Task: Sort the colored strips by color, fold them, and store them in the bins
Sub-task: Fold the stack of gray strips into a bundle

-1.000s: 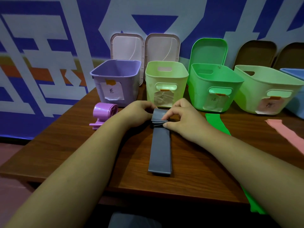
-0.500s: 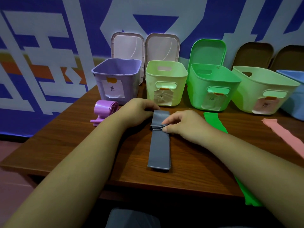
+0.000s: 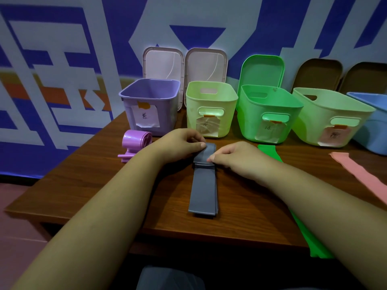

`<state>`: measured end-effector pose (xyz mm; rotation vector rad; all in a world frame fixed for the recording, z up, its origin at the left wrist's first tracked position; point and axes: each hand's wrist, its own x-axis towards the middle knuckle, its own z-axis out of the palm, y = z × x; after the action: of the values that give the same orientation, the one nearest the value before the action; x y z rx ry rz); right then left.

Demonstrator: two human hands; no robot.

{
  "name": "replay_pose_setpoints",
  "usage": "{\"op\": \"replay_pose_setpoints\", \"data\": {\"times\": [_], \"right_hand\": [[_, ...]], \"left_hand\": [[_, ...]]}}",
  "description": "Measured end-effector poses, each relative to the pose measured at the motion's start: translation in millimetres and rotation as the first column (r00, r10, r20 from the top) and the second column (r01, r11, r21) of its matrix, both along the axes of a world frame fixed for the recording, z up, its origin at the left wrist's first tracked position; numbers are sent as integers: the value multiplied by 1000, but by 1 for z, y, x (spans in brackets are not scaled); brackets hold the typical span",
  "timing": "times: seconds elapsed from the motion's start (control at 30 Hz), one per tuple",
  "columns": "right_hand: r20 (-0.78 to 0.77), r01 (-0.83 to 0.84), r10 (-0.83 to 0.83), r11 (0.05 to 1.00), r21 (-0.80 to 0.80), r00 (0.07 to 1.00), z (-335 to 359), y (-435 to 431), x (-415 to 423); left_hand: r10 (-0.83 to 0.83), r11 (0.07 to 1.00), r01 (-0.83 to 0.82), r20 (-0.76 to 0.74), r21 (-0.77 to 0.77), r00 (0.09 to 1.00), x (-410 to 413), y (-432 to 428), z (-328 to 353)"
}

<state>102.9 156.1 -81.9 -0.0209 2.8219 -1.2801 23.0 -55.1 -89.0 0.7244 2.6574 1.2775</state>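
The gray strip lies lengthwise on the table at centre frame, with its far end folded back into a short stack. The left hand pinches the stack, thumb on top. The right hand pinches the near edge of the fold with curled fingers. Align the layer edges flush, then press each crease flat before turning the stack over again. Keep both pinches close to the fold. The row of bins stands just above the hands.

Wooden table bears five bins, four strips.
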Motion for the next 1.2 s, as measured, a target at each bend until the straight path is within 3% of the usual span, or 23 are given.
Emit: {"op": "replay_pose_setpoints", "data": {"times": [0.1, 0.27, 0.47, 0.53, 0.77, 0.97, 1.2], "right_hand": [[56, 9, -6, 998, -60, 998, 3, 3, -6], [19, 130, -129, 984, -121, 992, 1, 4, -25], [76, -10, 4, 997, 80, 997, -1, 6, -41], [65, -12, 7, 998, 70, 998, -1, 6, -45], [-152, 60, -66, 997, -44, 986, 10, 4, -55], [-206, 28, -30, 1000, -14, 978, 14, 2, -58], [-211, -20, 39, 996, 90, 977, 16, 4, -42]], "left_hand": [[6, 1000, -6, 10, 7, 1000, -2, 2, -3], [18, 998, -21, 48, 62, 999, -4, 2, -5], [27, 988, -41, 99, 147, 995, -2, 1, -5], [13, 982, -37, 129, 188, 992, 0, 0, -3], [-15, 981, -37, 264, 193, 965, -4, -3, 0], [81, 994, -86, 88, 65, 993, -4, 5, -1], [4, 997, -10, 69, 76, 998, -5, 1, 0]]}}
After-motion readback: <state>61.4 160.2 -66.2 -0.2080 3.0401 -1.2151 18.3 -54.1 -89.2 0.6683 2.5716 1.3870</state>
